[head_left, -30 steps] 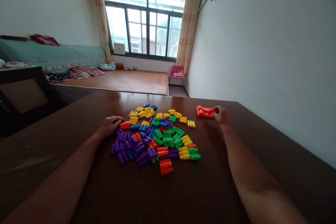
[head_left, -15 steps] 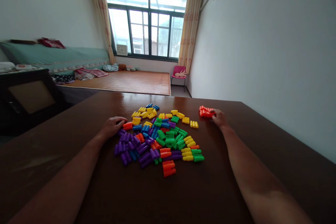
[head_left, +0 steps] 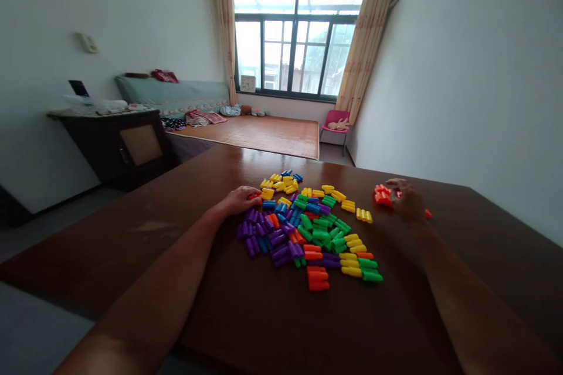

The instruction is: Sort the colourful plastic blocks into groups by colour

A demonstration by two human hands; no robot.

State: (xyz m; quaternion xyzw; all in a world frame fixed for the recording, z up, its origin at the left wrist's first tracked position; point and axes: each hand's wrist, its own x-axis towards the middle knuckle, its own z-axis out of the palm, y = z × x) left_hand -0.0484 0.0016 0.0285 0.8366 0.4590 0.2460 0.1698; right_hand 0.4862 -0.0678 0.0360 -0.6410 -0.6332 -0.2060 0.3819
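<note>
Many plastic pieces lie in a loose heap on the brown table: purple ones (head_left: 255, 225) on the left, green ones (head_left: 323, 234) on the right, yellow ones (head_left: 285, 183) at the back. My left hand (head_left: 240, 199) rests at the heap's left edge, its fingers over an orange piece (head_left: 254, 196). Apart from the heap, on the right, a group of orange pieces (head_left: 382, 195) lies beside my right hand (head_left: 405, 199). That hand is blurred and hovers over the group with curled fingers; its grip is hidden. Another orange piece (head_left: 428, 214) shows just right of it.
The table (head_left: 229, 310) reaches toward a low bed (head_left: 272, 132) with clothes on it. A dark cabinet (head_left: 141, 143) stands at the left, and a pink chair (head_left: 336, 120) holding a soft toy stands beyond the table.
The view has swung left, shifting everything rightward. My right hand has moved over and past the orange group, and a separate orange piece now shows beside it. My left hand stays by the orange piece.
</note>
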